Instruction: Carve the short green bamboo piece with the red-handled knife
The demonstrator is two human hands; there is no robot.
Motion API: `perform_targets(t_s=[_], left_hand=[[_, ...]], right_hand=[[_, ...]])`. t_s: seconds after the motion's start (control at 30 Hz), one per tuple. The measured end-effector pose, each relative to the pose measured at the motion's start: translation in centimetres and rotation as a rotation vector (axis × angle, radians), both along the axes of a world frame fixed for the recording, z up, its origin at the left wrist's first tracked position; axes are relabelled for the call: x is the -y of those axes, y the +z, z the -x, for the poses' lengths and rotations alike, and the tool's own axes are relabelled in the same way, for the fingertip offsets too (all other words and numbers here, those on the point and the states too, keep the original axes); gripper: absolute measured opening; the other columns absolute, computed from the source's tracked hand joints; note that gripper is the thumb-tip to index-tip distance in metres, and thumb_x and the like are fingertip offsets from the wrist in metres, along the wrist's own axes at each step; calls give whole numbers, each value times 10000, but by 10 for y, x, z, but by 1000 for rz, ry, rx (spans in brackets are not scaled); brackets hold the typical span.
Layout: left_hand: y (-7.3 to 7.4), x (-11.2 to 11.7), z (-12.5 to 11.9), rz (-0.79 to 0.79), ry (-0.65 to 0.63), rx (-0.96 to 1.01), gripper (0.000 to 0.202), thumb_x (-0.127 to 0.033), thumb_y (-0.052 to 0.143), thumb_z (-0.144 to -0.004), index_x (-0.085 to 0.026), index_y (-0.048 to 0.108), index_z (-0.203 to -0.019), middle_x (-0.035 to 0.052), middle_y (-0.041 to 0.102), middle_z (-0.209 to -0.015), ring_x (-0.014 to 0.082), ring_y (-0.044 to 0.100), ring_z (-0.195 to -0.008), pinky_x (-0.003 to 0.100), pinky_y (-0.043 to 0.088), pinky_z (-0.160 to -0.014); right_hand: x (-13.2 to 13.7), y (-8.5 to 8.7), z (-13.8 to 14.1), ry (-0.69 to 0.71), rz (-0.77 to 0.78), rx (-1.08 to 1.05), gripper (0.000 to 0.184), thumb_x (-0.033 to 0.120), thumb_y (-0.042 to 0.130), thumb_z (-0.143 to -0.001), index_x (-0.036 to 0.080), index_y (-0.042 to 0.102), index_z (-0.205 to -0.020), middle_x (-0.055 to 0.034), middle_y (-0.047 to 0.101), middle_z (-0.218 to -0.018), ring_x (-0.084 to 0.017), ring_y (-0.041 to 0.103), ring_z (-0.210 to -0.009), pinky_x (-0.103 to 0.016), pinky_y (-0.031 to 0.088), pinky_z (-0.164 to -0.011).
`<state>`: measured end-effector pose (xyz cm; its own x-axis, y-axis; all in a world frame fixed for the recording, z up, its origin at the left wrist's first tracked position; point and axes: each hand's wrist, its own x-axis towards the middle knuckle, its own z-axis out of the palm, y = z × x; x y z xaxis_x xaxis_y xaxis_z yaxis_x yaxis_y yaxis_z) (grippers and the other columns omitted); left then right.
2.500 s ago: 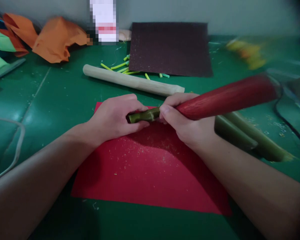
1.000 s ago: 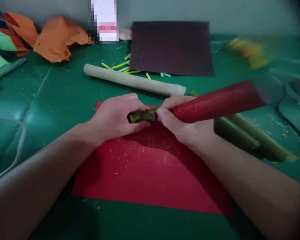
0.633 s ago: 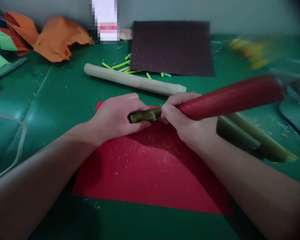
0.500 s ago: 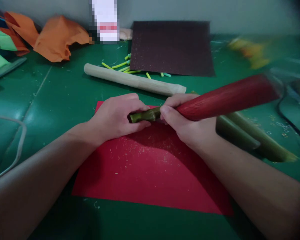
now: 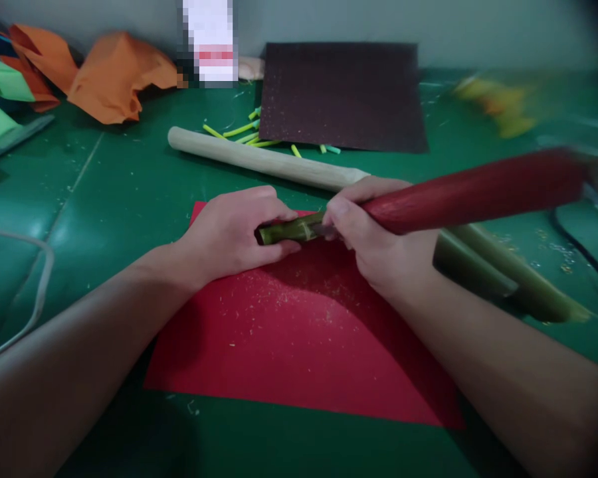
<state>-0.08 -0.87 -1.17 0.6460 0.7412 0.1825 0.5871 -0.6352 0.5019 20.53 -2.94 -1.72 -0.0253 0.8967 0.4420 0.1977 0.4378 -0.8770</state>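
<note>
A short hollow piece of green bamboo [image 5: 292, 230] lies between the thumb and fingers of my left hand [image 5: 234, 229], which is closed around it above a red sheet [image 5: 279, 345]. Pale scratches mark its surface near the right end. In a pen-like grip, my right hand [image 5: 366, 229] is closed on a carving tool [image 5: 468, 192] with a thick red handle slanting up to the right. Its narrow metal tip is at the bamboo's right end, and my fingers partly hide it. Fine shavings are scattered over the red sheet.
Behind my hands lie a pale wooden stick [image 5: 264, 159], several yellow-green strips [image 5: 242, 129] and a dark brown sheet [image 5: 343, 96]. Green bamboo pieces [image 5: 508, 272] and a black cable [image 5: 585, 249] are at the right. Crumpled orange paper [image 5: 114, 79] sits at the back left.
My right hand has shifted slightly right with the carving tool, exposing more of the bamboo and the metal tip. My left hand and the bamboo look unmoved.
</note>
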Motion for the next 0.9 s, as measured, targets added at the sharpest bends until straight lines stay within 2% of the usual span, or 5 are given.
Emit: perform_targets(t_s=[0.17, 0.4, 0.63, 0.77, 0.9], left_hand=[[-1, 1, 0, -20, 6, 9, 213, -396, 704, -903, -199, 761, -960, 13, 598, -816, 147, 535, -715, 293, 359, -638], [1, 0, 0, -13, 3, -6, 235, -403, 681, -920, -183, 760, -940, 16, 586, -799, 140, 522, -695, 287, 340, -615], [1, 0, 0, -24, -11, -1, 215, -378, 705, -902, -204, 771, -1010, 8, 604, -819, 143, 543, -708, 283, 362, -634], [-1, 1, 0, -27, -2, -3, 221, -386, 715, -898, -192, 768, -989, 8, 592, -813, 147, 548, -726, 285, 370, -648], [-1, 1, 0, -41, -3, 17, 210, -380, 718, -898, -178, 763, -936, 7, 576, -793, 141, 536, -713, 285, 354, -634]], right_hand=[[0, 5, -2, 106, 0, 97, 247, 165, 667, -824, 235, 601, -596, 31, 588, -571, -122, 527, -523, -307, 480, -575], [0, 5, -3, 153, -33, 160, 286, 157, 702, -820, 244, 567, -584, 38, 561, -558, -122, 514, -501, -308, 471, -546], [1, -1, 0, -36, 16, -28, 176, 249, 709, -835, 249, 671, -664, 8, 614, -606, -173, 633, -654, -336, 527, -650], [-1, 1, -2, 89, 8, 82, 232, 190, 672, -838, 238, 632, -614, 15, 611, -584, -148, 588, -588, -320, 498, -619], [-2, 4, -3, 136, 3, 126, 255, 166, 657, -827, 241, 597, -591, 28, 589, -560, -131, 542, -538, -312, 461, -574]])
